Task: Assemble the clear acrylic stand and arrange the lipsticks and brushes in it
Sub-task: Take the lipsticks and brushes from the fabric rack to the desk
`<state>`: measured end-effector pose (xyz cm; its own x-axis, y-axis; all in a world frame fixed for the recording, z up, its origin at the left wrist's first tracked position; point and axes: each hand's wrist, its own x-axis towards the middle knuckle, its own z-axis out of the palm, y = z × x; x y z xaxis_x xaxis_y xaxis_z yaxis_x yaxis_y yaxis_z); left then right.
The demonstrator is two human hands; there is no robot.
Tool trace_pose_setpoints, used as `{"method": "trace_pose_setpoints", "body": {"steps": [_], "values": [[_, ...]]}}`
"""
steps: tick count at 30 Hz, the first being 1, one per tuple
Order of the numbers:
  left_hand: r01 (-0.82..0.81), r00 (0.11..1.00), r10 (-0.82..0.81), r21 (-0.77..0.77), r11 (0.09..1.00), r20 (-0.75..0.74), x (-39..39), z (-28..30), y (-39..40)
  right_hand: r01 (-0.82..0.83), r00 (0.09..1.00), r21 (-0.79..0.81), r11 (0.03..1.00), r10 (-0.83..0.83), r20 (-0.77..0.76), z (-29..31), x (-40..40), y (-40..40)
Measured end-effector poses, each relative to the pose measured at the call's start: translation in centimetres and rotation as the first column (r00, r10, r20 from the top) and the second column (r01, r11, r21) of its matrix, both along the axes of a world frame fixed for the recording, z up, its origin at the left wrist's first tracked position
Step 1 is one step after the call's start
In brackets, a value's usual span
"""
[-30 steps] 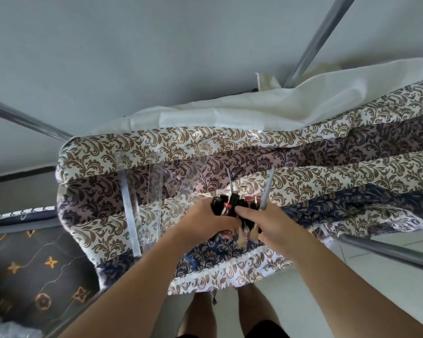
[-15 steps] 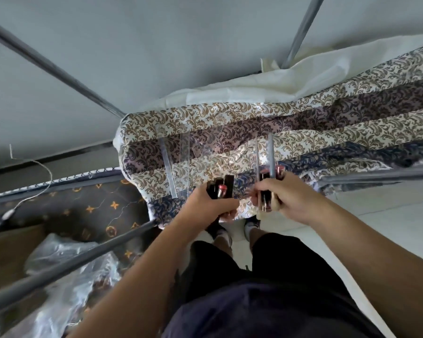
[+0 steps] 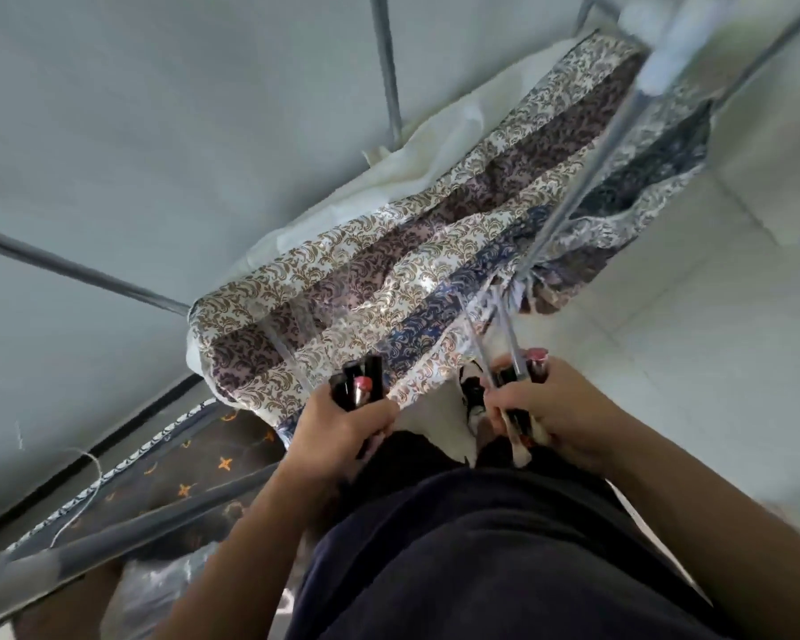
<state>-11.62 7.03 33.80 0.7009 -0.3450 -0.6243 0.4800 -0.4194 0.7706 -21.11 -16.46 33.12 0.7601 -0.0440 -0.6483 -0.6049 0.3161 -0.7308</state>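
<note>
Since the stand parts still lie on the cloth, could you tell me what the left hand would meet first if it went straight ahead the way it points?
Probably the near edge of the patterned cloth: the left hand, holding lipsticks, sits just short of it. The clear panels lie beyond. Depth is hard to judge here.

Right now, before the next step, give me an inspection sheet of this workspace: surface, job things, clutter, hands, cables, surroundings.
Surface: damask-patterned brown, purple and navy cloth draped over the table, hanging at the near edge.
Job's things: clear acrylic stand pieces lying on the cloth, not assembled; black-cased lipsticks bunched in the left hand; thin silver-handled brushes with more lipsticks in the right hand.
Clutter: crumpled clear plastic bag on the floor at lower left.
Hands: left hand grips its bundle; right hand grips its bundle; both off the table.
Cables: thin white cord over the dark patterned mat.
Surroundings: grey metal frame poles, pale wall, white tiled floor.
</note>
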Motion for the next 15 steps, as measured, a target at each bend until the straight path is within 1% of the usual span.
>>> {"method": "trace_pose_setpoints", "body": {"steps": [3, 6, 9, 12, 15], "values": [[0.159, 0.985, -0.161, 0.032, 0.987, 0.068, -0.8, 1.2, -0.8, 0.232, 0.973, 0.007, 0.973, -0.232, -0.018, 0.8, -5.4, 1.1], [0.314, 0.944, -0.314, 0.016, 0.949, 0.097, -3.1, 2.8, -2.6, 0.440, 0.898, 0.004, 0.898, -0.440, 0.002, 1.7, -11.6, 1.9], [0.506, 0.858, -0.503, -0.004, 0.862, 0.108, -6.5, 3.9, -5.3, 0.613, 0.789, 0.004, 0.790, -0.612, 0.049, 2.2, -18.4, 2.4], [0.629, 0.776, -0.626, -0.029, 0.777, 0.084, -10.9, 4.4, -8.6, 0.747, 0.663, -0.004, 0.665, -0.744, 0.077, 2.5, -25.6, 3.2], [0.783, 0.621, -0.778, -0.047, 0.620, 0.092, -16.6, 4.6, -12.2, 0.862, 0.506, -0.033, 0.505, -0.857, 0.101, 2.6, -33.2, 4.4]]}}
